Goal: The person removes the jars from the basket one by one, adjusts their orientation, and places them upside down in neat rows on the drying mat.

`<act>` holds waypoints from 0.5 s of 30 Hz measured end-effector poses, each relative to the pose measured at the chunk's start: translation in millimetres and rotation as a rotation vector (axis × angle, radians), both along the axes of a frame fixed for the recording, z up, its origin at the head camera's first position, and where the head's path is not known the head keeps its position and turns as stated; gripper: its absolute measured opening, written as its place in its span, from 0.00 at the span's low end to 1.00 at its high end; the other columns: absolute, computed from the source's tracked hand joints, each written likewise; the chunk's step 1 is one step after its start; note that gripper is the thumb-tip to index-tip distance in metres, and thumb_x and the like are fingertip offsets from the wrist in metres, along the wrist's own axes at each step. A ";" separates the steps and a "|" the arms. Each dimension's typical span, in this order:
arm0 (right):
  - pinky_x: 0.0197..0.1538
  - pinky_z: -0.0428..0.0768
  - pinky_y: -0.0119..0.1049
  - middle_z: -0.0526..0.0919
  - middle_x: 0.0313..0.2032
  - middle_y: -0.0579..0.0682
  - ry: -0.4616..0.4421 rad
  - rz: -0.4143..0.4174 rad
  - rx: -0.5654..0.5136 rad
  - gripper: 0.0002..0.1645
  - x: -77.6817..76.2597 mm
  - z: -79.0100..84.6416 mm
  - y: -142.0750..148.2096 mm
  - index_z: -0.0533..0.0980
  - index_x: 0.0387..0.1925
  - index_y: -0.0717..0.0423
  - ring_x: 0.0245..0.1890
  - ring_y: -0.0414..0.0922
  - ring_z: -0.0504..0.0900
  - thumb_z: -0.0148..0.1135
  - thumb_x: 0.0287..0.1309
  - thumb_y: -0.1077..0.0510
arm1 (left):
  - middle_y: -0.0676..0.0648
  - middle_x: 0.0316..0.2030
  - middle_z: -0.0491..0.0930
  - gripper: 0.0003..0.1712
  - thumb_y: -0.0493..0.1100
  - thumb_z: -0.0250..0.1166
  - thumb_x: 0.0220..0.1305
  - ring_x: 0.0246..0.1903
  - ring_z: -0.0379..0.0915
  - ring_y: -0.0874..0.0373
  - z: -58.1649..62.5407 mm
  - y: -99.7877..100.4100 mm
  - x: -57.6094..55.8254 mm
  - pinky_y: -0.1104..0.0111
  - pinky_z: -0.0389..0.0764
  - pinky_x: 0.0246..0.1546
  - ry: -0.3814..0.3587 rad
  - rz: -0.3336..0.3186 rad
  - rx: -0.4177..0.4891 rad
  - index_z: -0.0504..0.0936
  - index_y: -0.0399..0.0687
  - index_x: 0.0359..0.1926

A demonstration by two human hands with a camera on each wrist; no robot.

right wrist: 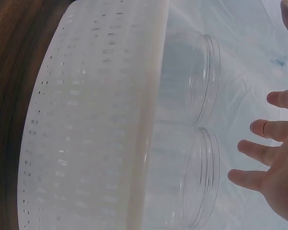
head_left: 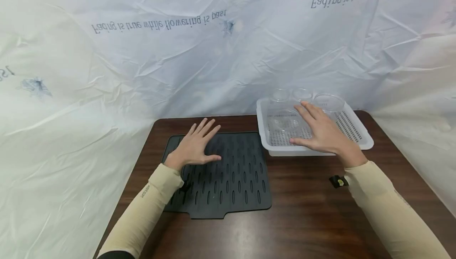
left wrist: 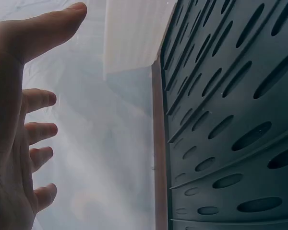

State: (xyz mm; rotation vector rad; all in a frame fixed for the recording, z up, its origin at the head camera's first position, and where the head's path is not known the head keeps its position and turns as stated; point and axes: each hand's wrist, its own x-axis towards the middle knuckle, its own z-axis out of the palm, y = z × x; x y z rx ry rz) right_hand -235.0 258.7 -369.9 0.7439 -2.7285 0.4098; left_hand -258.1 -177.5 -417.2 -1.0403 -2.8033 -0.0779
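My left hand (head_left: 193, 147) hovers above the dark ridged mat (head_left: 231, 179), its fingers spread and nothing held. The left wrist view shows the same hand with thumb and fingers apart beside the slotted mat (left wrist: 221, 124). Over the front of a white perforated basket (head_left: 263, 126) floats my right hand (head_left: 322, 132), also spread and holding nothing. Several clear, round-mouthed jars (head_left: 329, 102) stand in that basket, mostly along its back. From the right wrist, two transparent jars (right wrist: 199, 177) rise above the basket's rim, apart from the fingers. The hand partly covers the basket's inside.
Both mat and basket lie on a brown wooden table (head_left: 285, 219). Behind and at the sides hangs a pale plastic sheet (head_left: 199, 65) printed with lettering and flowers. A small black piece (head_left: 337, 181) with a yellow spot sits beside the right sleeve.
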 end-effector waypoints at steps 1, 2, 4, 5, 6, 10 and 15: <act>0.65 0.56 0.70 0.52 0.74 0.63 -0.008 -0.011 -0.010 0.64 0.2 -0.1 1.6 0.51 0.76 0.53 0.70 0.69 0.54 0.71 0.45 0.33 | 0.47 0.78 0.37 0.60 0.84 0.48 0.54 0.77 0.32 0.45 -2.5 -0.4 0.0 0.42 0.44 0.73 -0.003 -0.002 0.001 0.42 0.59 0.78; 0.65 0.57 0.71 0.53 0.74 0.63 -0.011 -0.021 -0.018 0.64 0.4 -0.3 3.2 0.51 0.76 0.53 0.70 0.69 0.55 0.71 0.45 0.34 | 0.47 0.78 0.37 0.61 0.83 0.48 0.54 0.77 0.33 0.44 -4.9 -0.7 -0.1 0.43 0.44 0.73 -0.006 -0.005 0.003 0.42 0.58 0.78; 0.65 0.57 0.71 0.53 0.74 0.63 -0.016 -0.038 -0.037 0.64 0.1 -0.9 6.1 0.51 0.76 0.53 0.70 0.69 0.55 0.72 0.45 0.35 | 0.46 0.78 0.37 0.61 0.82 0.50 0.54 0.77 0.33 0.44 -8.8 -1.0 -0.3 0.44 0.45 0.74 -0.014 -0.007 0.008 0.42 0.58 0.78; 0.65 0.57 0.71 0.53 0.74 0.63 -0.017 -0.049 -0.044 0.64 -0.1 -1.4 7.7 0.51 0.76 0.53 0.70 0.69 0.55 0.72 0.45 0.35 | 0.46 0.78 0.37 0.61 0.82 0.52 0.55 0.77 0.33 0.45 -10.6 -1.0 -0.2 0.45 0.44 0.74 -0.021 -0.006 0.011 0.42 0.58 0.78; 0.64 0.58 0.71 0.54 0.74 0.63 -0.018 -0.059 -0.051 0.64 -0.2 -2.1 9.2 0.51 0.76 0.53 0.70 0.69 0.55 0.72 0.45 0.35 | 0.46 0.78 0.36 0.61 0.81 0.52 0.55 0.77 0.33 0.45 -12.6 -1.0 0.0 0.45 0.45 0.74 -0.027 -0.006 0.008 0.41 0.58 0.78; 0.64 0.57 0.71 0.53 0.73 0.64 -0.028 -0.070 -0.105 0.65 -0.6 -5.7 14.9 0.50 0.77 0.52 0.70 0.68 0.54 0.73 0.45 0.37 | 0.46 0.78 0.34 0.61 0.78 0.57 0.55 0.77 0.30 0.44 -19.8 -1.1 2.7 0.45 0.44 0.74 -0.067 0.004 0.020 0.42 0.57 0.79; 0.66 0.56 0.69 0.53 0.73 0.66 -0.027 -0.089 -0.143 0.65 -2.0 -8.7 20.6 0.49 0.76 0.56 0.71 0.67 0.54 0.73 0.45 0.38 | 0.43 0.78 0.35 0.62 0.77 0.60 0.53 0.76 0.31 0.42 -28.6 -2.4 6.1 0.42 0.49 0.72 -0.083 0.005 0.028 0.46 0.53 0.78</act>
